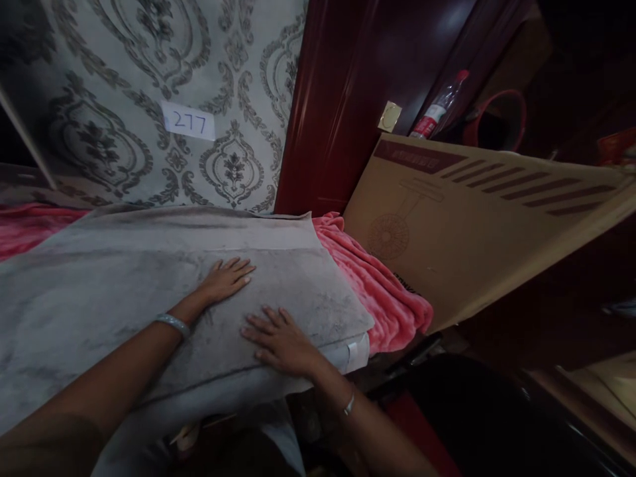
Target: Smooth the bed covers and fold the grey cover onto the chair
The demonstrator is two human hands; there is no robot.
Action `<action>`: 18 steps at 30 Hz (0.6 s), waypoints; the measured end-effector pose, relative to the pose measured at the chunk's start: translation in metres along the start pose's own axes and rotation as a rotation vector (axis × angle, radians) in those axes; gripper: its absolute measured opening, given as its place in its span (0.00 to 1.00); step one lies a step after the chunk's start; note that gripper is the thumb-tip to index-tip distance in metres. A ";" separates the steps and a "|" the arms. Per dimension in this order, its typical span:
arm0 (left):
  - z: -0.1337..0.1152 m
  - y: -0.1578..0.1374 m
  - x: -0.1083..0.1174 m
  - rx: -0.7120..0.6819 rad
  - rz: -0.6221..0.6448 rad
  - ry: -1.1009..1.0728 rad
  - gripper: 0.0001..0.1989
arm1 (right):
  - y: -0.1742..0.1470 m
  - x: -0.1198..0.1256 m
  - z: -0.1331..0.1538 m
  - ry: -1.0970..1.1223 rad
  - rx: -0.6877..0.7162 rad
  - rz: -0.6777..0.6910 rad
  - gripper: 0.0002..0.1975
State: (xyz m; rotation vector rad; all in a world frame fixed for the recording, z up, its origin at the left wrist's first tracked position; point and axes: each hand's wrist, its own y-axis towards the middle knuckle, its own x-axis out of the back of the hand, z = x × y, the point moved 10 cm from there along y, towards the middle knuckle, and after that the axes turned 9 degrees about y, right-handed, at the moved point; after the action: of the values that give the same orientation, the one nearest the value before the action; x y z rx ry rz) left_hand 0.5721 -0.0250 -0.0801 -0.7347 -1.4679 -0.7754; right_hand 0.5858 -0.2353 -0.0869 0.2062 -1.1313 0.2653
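A grey plush cloth (308, 285) lies spread over a long surface, its front edge hanging down toward me. My left hand (226, 281) rests flat near the middle of it, fingers stretched to the right. Closer to the front edge, my right hand (281, 341) lies palm down on the same cloth with its fingers spread. Nothing shows in either hand. A pink plush blanket (382, 298) sticks out in folds from beneath the cloth's right end. At the far left, more of the pink blanket (34, 225) shows. A small white tag (356, 352) sits at the cloth's front right corner.
A large cardboard box (447, 245) stands at the right, with a plastic bottle (437, 109) behind its top edge. Behind the cloth rise a patterned wall (238, 86) with a paper marked 277 (189, 122) and a dark red door (338, 99). A black seat (462, 404) is at lower right.
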 end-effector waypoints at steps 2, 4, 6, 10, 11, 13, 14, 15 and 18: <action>0.000 0.000 0.000 0.002 0.001 0.004 0.29 | -0.019 -0.007 0.019 0.072 0.025 -0.004 0.30; -0.001 -0.001 0.000 0.003 0.000 0.007 0.30 | -0.029 -0.006 0.032 0.162 0.064 0.002 0.31; -0.002 -0.002 0.001 0.003 -0.001 0.013 0.30 | -0.028 0.008 0.028 0.247 0.077 -0.011 0.26; -0.003 -0.003 0.002 0.002 -0.004 0.029 0.30 | -0.007 0.082 -0.041 0.175 -0.136 -0.333 0.25; -0.003 -0.003 0.002 0.003 -0.003 0.035 0.30 | -0.002 0.096 -0.063 0.106 -0.205 -0.392 0.26; -0.003 -0.003 0.002 0.007 0.002 0.045 0.30 | 0.008 0.104 -0.103 -0.005 -0.357 -0.380 0.27; -0.003 -0.002 0.002 0.009 0.004 0.048 0.30 | 0.013 0.100 -0.119 -0.039 -0.404 -0.333 0.27; -0.002 -0.002 0.001 0.010 0.005 0.051 0.30 | 0.017 0.093 -0.132 -0.064 -0.433 -0.289 0.27; -0.002 0.000 0.000 0.009 0.003 0.051 0.29 | 0.019 0.073 -0.148 -0.110 -0.440 -0.223 0.27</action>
State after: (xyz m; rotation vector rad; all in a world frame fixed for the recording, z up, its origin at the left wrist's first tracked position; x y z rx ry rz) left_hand 0.5728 -0.0267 -0.0800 -0.7054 -1.4228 -0.7796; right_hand 0.7368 -0.1654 -0.0812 -0.0455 -1.2351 -0.1965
